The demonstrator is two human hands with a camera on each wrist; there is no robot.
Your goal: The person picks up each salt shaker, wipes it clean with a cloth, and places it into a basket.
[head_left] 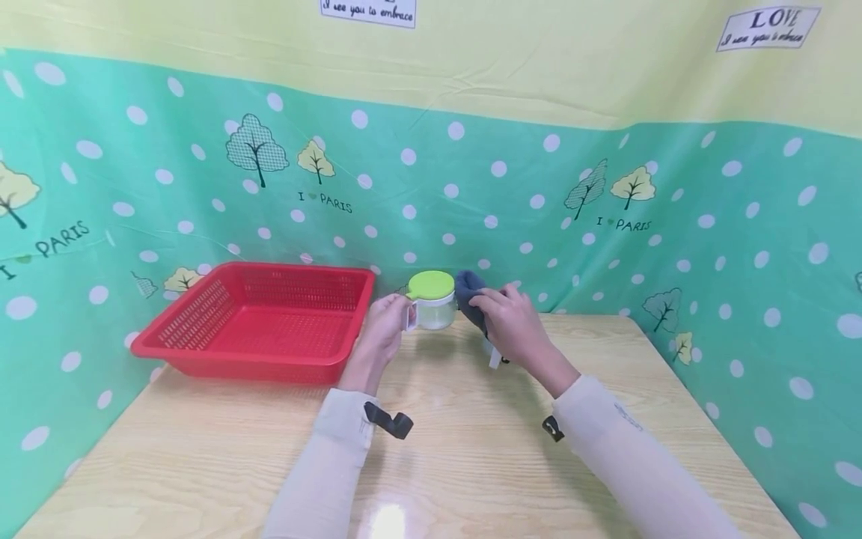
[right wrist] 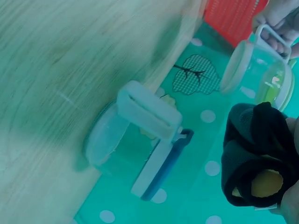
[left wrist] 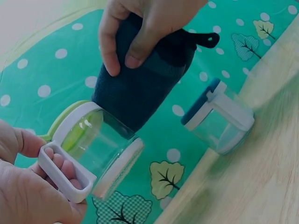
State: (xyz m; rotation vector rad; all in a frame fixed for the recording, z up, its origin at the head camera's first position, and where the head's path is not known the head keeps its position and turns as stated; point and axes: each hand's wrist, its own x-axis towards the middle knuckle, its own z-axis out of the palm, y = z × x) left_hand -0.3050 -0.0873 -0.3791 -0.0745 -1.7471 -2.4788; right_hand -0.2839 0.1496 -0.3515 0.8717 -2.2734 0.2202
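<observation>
My left hand (head_left: 384, 326) grips the white handle (left wrist: 60, 172) of a clear jar (head_left: 436, 315) with a green lid (head_left: 432, 285), held over the table. In my right hand (head_left: 515, 323) is a folded dark blue cloth (left wrist: 140, 88), pinched between thumb and fingers. The cloth lies right at the side of the jar, overlapping it in the left wrist view. Beneath the right hand a second clear jar (left wrist: 224, 123) with a dark blue lid (right wrist: 167, 167) and white handle stands on the table, mostly hidden in the head view.
A red plastic basket (head_left: 249, 367) with perforated sides sits at the back left of the wooden table (head_left: 458, 449), close to my left hand. Behind and beside the table hangs a green and yellow printed curtain (head_left: 431, 172).
</observation>
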